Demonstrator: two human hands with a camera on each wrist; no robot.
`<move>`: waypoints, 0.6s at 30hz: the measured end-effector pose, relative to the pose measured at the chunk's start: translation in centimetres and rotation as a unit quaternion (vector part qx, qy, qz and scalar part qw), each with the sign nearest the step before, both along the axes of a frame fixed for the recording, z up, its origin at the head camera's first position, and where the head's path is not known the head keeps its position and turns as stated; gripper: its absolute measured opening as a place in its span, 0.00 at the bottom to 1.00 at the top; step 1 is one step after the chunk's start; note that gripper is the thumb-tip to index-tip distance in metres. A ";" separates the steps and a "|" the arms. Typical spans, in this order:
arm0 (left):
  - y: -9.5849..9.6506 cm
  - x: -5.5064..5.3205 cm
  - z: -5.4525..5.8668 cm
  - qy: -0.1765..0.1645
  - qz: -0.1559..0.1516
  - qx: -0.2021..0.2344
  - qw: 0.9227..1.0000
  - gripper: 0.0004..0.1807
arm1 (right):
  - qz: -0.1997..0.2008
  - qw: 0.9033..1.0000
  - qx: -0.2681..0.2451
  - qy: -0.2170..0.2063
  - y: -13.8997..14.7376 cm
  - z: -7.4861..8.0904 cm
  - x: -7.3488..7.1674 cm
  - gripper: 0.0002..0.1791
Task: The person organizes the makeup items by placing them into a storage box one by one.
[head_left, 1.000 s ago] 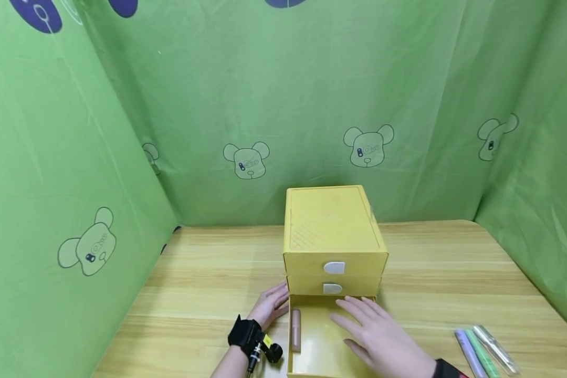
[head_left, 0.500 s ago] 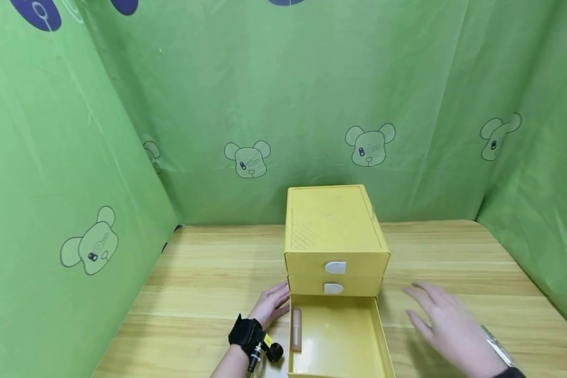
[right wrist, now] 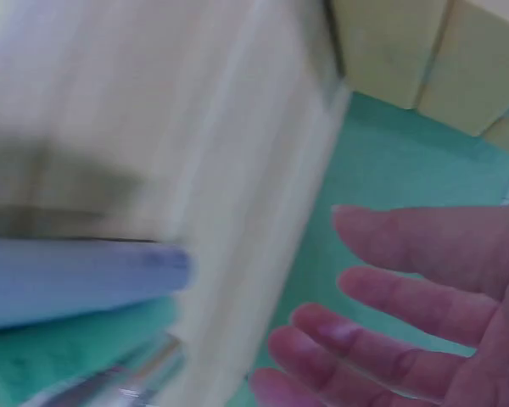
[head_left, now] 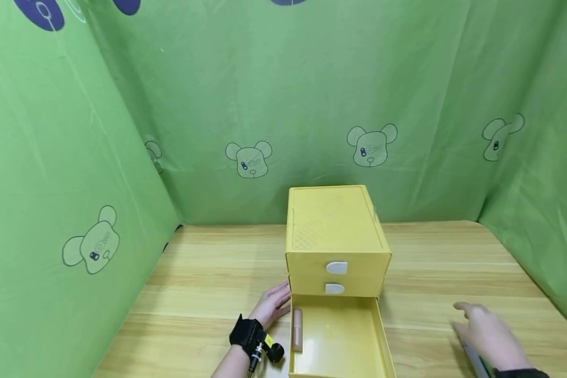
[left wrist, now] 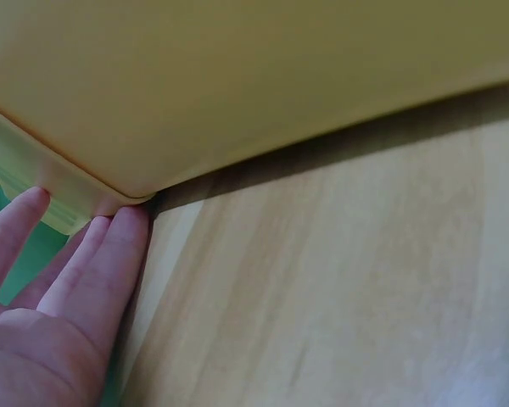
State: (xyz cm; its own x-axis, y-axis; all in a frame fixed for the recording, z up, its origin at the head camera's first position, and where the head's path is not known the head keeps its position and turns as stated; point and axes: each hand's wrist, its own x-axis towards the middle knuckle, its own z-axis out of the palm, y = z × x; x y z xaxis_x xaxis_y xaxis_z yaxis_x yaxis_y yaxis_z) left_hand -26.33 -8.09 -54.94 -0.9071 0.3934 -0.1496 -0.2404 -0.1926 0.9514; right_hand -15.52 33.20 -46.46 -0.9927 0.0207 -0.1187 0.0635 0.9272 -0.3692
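My left hand rests its fingertips against the lower left side of a yellow drawer cabinet, its fingers nearly straight in the left wrist view. The cabinet's bottom drawer is pulled out. A brownish-pink stick, perhaps a marker, lies along its left wall. My right hand is over the table at the right and holds nothing. Below it, in the right wrist view, a purple marker, a green marker and a blurred clear-and-silver one lie side by side, apart from the fingers.
Two upper drawers with white tabs are closed. A green cloth with bear prints surrounds the wooden table at the back and sides. The left wrist wears a black camera strap.
My right hand has moved from above the pulled-out drawer rightward to the markers, now partly covering them. The left hand stays against the cabinet.
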 end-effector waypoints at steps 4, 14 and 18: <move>0.0 0.1 0.1 -0.002 0.003 -0.002 1.000 0.34 | -0.017 0.999 -0.005 -0.049 0.7 -1.6 0.1 0.26; 0.1 0.0 0.0 -0.002 0.008 0.000 1.000 0.34 | -0.014 0.999 0.009 -0.045 1.3 -3.9 0.5 0.23; 0.1 -0.1 -0.1 -0.002 0.010 0.003 1.000 0.34 | -0.011 0.999 0.006 -0.044 1.4 -4.4 0.4 0.17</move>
State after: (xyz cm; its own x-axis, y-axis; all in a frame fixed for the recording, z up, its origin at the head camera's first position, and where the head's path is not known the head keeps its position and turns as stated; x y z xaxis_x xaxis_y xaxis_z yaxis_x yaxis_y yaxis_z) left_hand -26.46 -8.00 -55.00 -0.9144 0.3753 -0.1516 -0.2407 -0.2030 0.9491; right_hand -15.11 34.56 -50.88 -0.9777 0.0452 -0.2050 0.1164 0.9295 -0.3501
